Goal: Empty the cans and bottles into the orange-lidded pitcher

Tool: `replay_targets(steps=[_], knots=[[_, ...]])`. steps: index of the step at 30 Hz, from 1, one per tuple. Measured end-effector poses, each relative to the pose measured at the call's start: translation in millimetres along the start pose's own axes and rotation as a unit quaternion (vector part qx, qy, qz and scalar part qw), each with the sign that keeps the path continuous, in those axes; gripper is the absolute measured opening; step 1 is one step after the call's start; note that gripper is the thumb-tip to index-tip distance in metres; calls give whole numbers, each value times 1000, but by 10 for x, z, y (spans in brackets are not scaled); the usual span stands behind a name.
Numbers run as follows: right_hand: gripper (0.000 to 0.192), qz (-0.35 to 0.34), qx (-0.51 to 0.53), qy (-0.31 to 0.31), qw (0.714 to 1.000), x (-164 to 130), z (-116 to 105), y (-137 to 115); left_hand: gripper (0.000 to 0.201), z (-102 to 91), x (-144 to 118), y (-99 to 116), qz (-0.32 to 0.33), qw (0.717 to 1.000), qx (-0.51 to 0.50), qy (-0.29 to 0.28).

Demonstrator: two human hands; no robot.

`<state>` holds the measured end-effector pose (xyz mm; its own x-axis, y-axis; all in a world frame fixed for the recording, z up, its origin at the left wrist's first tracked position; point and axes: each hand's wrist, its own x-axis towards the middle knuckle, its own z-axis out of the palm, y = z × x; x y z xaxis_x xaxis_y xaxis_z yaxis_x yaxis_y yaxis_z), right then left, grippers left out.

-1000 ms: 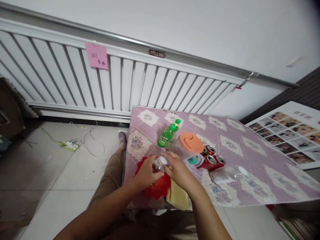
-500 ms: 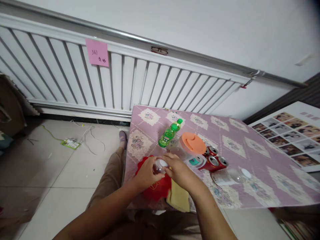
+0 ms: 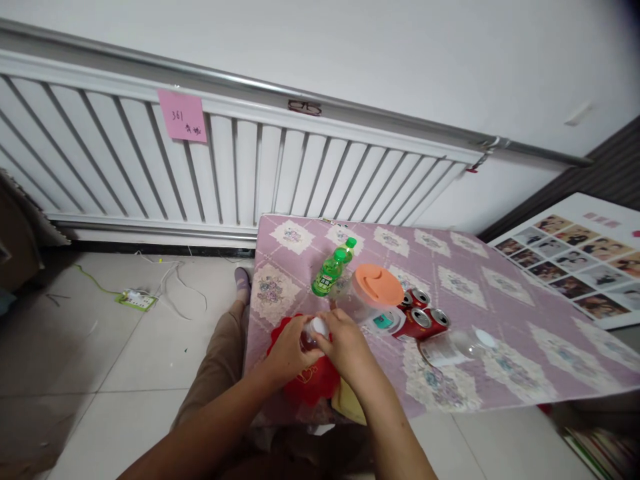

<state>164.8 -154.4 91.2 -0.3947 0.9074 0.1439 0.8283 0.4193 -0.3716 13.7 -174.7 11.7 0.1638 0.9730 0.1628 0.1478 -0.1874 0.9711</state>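
At the near edge of the pink-clothed table [image 3: 500, 320], your left hand [image 3: 286, 353] wraps the body of a small clear bottle [image 3: 309, 337] while your right hand [image 3: 345, 345] closes on its white cap [image 3: 319, 327], over a red cloth [image 3: 310, 383]. Keep the body firmly braced and let only the cap hand turn. Just beyond your grip stands an orange-lidded jug [image 3: 375, 293]; open floor lies to its left, the table drop directly beneath it.
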Motion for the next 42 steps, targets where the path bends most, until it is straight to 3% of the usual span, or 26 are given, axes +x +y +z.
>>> replay_targets(steps=[3,8,15,20,26,31,33,42], knots=[[30,-11,41,20,999,-10,7,-5,59,2,5,15,7,1000,-6,-3],[29,-53,113,-11,992,-25,-146,-36,60,-3,-6,45,1,1000,7,-5],[47,-100,125,-83,984,22,-333,-30,61,-8,-8,41,5,1000,19,2],[58,-117,145,-91,978,63,-368,3,62,-3,6,-12,13,999,29,7],[57,-31,123,-54,990,59,-314,13,64,23,9,-93,1,999,28,20],[26,-8,71,-27,997,66,-227,-24,65,10,7,-85,6,999,34,18],[22,-15,87,-28,996,73,-224,-47,65,6,7,-87,8,999,42,20],[51,-79,149,-66,983,90,-268,-12,59,2,9,-86,17,998,63,22]])
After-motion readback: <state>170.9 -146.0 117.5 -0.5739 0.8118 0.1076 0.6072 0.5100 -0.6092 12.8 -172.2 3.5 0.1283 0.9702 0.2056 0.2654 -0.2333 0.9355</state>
